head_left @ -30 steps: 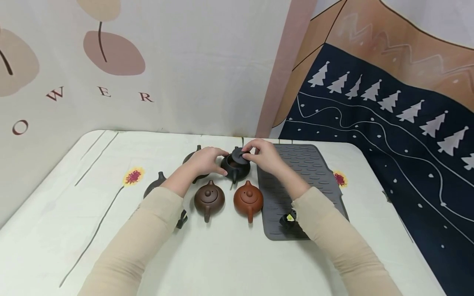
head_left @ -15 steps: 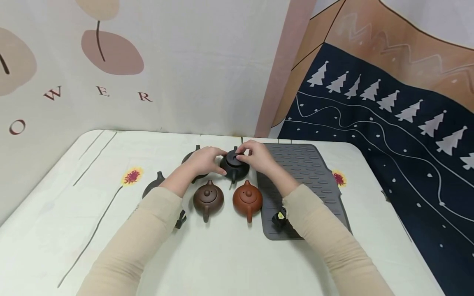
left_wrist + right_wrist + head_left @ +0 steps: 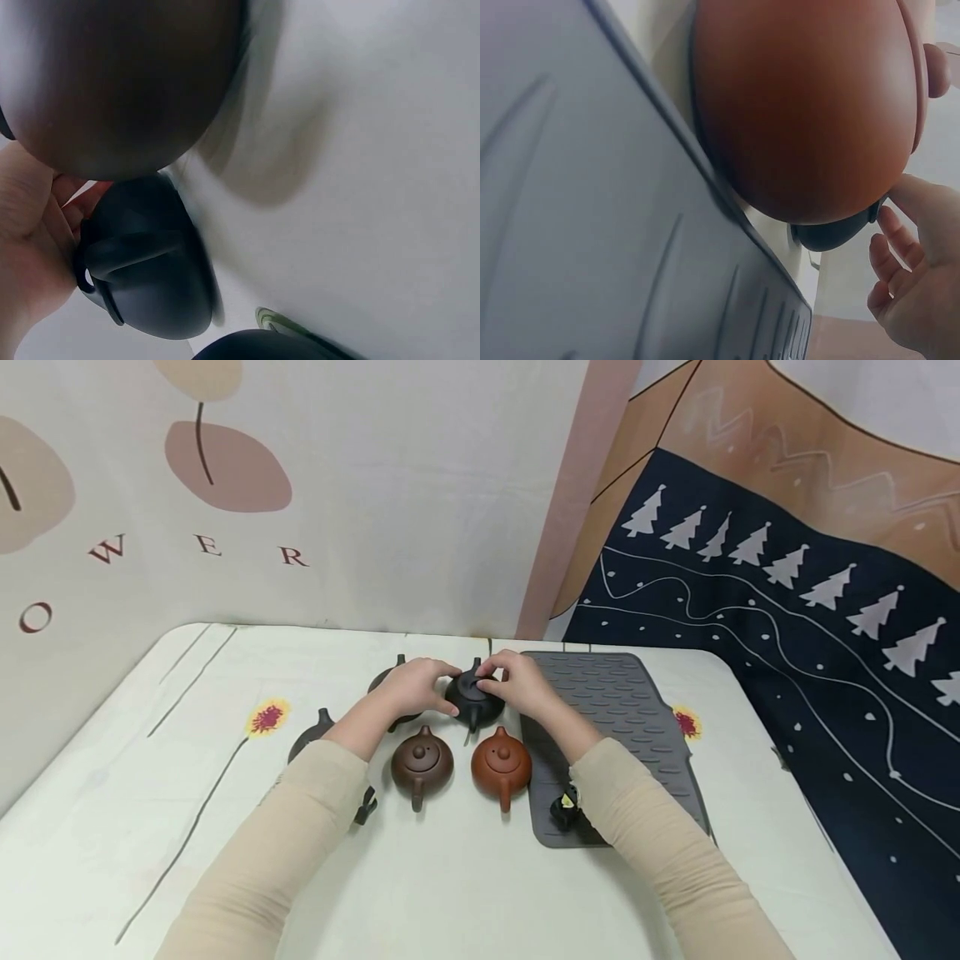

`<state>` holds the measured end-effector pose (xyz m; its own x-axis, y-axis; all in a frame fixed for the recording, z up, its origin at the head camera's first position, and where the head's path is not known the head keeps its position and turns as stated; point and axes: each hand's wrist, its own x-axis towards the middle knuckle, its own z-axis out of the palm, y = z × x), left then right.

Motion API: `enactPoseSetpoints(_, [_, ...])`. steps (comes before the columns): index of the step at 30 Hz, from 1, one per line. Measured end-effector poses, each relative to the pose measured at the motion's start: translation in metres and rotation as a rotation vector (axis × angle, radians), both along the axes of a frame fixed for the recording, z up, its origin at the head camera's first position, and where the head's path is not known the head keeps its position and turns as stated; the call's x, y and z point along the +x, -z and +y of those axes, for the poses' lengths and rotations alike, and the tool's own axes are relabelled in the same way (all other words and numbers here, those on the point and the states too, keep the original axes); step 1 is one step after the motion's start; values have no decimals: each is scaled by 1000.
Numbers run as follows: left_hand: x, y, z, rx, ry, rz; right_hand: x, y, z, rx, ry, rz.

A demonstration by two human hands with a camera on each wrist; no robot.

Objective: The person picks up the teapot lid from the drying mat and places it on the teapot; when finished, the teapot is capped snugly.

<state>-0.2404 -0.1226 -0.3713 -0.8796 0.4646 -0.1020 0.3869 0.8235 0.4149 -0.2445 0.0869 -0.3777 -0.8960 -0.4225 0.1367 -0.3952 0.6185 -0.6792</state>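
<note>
A black teapot [image 3: 472,705] stands at the back of the table, its lid [image 3: 467,683] sitting level on top. My right hand [image 3: 525,683] pinches the lid's knob between thumb and fingers. Around the left side of this pot, my left hand [image 3: 412,685] holds the body with thumb and index finger spread. Under the left hand is another dark teapot [image 3: 142,262], partly covered in the head view. In the right wrist view, a reddish-orange teapot [image 3: 810,105] hides most of the black one.
Nearer the front stand a brown teapot [image 3: 422,768] and the reddish-orange teapot. A further dark teapot [image 3: 307,735] is half hidden by the left forearm. On the right lies a grey ribbed mat [image 3: 615,693]. Printed cloth [image 3: 420,527] hangs behind the table.
The lid was tilted over the pot's opening, held by my right hand. It has moved left and down onto the pot. My left hand has stayed in place.
</note>
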Motion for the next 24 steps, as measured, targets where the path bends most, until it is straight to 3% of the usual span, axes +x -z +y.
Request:
enactPoseSetpoints(8, [0, -1, 1, 1, -5, 0, 3, -3, 8, -3, 9, 21])
enactPoseSetpoints(17, [1, -2, 1, 11, 8, 9, 15, -18, 39, -39, 45, 100])
enactPoseSetpoints(24, [1, -4, -7, 93, 25, -17, 28, -29, 66, -49, 60, 127])
